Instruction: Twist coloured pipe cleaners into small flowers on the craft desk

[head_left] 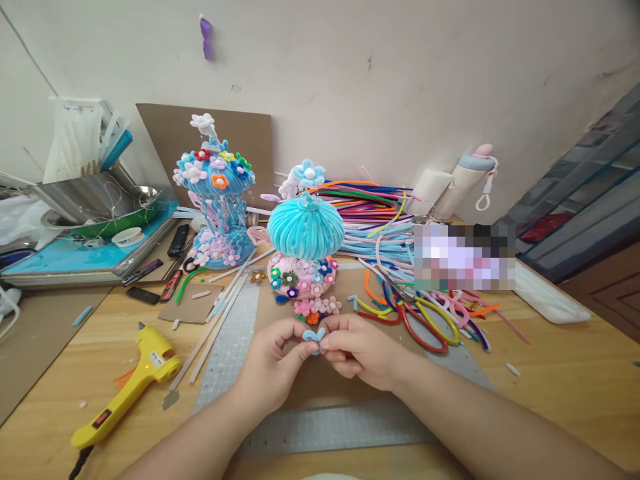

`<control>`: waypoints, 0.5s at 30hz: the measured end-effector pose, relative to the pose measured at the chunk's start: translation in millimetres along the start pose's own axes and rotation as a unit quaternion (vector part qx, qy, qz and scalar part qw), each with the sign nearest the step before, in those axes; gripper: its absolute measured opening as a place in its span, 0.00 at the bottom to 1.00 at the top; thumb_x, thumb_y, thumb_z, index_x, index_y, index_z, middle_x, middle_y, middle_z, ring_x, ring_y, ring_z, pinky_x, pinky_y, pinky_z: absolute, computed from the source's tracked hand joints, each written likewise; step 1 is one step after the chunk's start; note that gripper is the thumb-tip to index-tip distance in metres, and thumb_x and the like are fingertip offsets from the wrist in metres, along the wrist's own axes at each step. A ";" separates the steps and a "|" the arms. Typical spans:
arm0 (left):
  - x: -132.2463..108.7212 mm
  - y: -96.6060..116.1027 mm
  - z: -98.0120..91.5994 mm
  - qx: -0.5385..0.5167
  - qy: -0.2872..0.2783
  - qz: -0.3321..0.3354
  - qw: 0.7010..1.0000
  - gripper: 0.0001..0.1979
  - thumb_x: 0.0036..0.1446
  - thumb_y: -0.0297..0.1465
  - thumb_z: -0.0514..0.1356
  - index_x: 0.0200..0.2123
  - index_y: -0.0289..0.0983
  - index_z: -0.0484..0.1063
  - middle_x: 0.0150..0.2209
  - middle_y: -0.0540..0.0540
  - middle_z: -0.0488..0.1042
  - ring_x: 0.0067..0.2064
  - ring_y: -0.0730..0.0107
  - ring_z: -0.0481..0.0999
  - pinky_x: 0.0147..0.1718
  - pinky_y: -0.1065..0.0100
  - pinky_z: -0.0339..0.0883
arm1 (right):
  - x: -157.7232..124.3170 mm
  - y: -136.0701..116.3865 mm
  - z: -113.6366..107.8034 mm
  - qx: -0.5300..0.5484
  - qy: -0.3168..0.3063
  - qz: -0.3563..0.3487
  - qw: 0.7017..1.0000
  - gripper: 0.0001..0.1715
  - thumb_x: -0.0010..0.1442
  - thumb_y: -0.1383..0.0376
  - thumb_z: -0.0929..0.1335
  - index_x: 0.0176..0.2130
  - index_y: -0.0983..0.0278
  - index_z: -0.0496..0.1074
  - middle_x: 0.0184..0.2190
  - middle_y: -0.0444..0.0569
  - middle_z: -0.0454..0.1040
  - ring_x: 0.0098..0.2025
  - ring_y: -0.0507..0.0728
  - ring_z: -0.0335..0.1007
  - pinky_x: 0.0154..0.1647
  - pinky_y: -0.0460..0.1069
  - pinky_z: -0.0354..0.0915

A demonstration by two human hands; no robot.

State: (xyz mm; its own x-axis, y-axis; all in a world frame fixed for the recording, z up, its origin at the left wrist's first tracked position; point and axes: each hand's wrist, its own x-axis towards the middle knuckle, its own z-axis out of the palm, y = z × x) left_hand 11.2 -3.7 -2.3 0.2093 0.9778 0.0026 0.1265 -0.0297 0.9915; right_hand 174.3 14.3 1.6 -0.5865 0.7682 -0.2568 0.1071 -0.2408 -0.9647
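Note:
Between my fingertips is a small light-blue pipe cleaner [314,335], bent into petal-like loops. My left hand [275,357] pinches it from the left, and my right hand [363,350] pinches it from the right. Just beyond my fingers lie several small pipe-cleaner flowers [317,307] in pink, orange and pale shades. Behind them stands a turquoise pipe-cleaner dome [306,227] over a pink base [303,277] dotted with flowers. To its left is a taller blue jellyfish-like piece [216,193] covered in coloured flowers.
A yellow hot glue gun [135,383] lies at left beside clear glue sticks [220,313]. Red-and-yellow-handled scissors [425,327] rest at right among pipe-cleaner scraps. Bundled pipe cleaners [370,240] lie behind. A steel pot [87,197] stands back left, a bottle [463,180] back right.

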 end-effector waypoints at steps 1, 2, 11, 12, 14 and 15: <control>1.2 -0.8 -2.1 -0.001 -0.011 -0.014 1.000 0.07 0.49 0.32 0.61 0.26 0.34 0.70 0.25 0.51 0.70 0.29 0.74 0.67 0.31 0.73 0.60 | 0.6 0.5 -1.6 -0.016 0.001 -0.010 1.000 0.06 0.54 0.67 0.61 0.26 0.64 0.59 0.15 0.35 0.52 0.14 0.45 0.42 0.14 0.42 0.43; 2.8 -1.7 -4.4 -0.009 -0.025 -0.036 0.999 0.07 0.49 0.33 0.61 0.26 0.34 0.69 0.24 0.51 0.70 0.29 0.74 0.66 0.30 0.73 0.59 | 0.6 0.7 -3.0 -0.061 0.016 -0.039 0.997 0.05 0.54 0.67 0.61 0.27 0.64 0.61 0.15 0.37 0.55 0.15 0.46 0.46 0.16 0.42 0.46; 6.7 -3.6 -11.8 -0.163 -0.073 -0.158 0.971 0.12 0.50 0.37 0.61 0.26 0.32 0.71 0.24 0.48 0.72 0.27 0.75 0.69 0.31 0.71 0.63 | -5.6 1.2 -12.3 -0.424 0.061 -0.262 0.865 0.08 0.63 0.67 0.59 0.36 0.64 0.66 0.31 0.47 0.71 0.32 0.51 0.65 0.32 0.45 0.58; 6.1 -3.4 -11.0 -0.188 -0.071 -0.166 0.965 0.12 0.50 0.37 0.61 0.27 0.33 0.71 0.25 0.47 0.72 0.27 0.75 0.69 0.31 0.71 0.63 | -5.1 2.4 -12.3 -0.437 0.068 -0.266 0.856 0.08 0.63 0.67 0.59 0.37 0.64 0.65 0.32 0.47 0.71 0.32 0.52 0.65 0.32 0.45 0.58; 5.4 -3.4 -9.5 -0.219 -0.067 -0.177 0.957 0.11 0.48 0.36 0.63 0.28 0.33 0.71 0.26 0.48 0.72 0.28 0.74 0.70 0.33 0.71 0.64 | -3.7 4.7 -11.5 -0.462 0.079 -0.274 0.839 0.08 0.63 0.67 0.58 0.37 0.64 0.65 0.32 0.48 0.71 0.33 0.52 0.66 0.33 0.45 0.58; 5.5 -3.7 -8.9 -0.224 -0.064 -0.182 0.955 0.11 0.46 0.35 0.64 0.28 0.33 0.71 0.26 0.48 0.72 0.29 0.74 0.70 0.33 0.70 0.64 | -3.0 5.5 -10.9 -0.476 0.081 -0.277 0.831 0.08 0.63 0.67 0.58 0.38 0.64 0.65 0.32 0.48 0.71 0.33 0.53 0.66 0.33 0.46 0.58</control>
State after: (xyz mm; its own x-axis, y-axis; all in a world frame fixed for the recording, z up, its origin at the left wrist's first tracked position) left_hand 3.2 3.6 -4.8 0.3514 0.8724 -0.3397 -0.2086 0.4267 0.8800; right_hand 185.5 17.2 -3.6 -0.6492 0.6934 0.3127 0.4883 0.6951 -0.5276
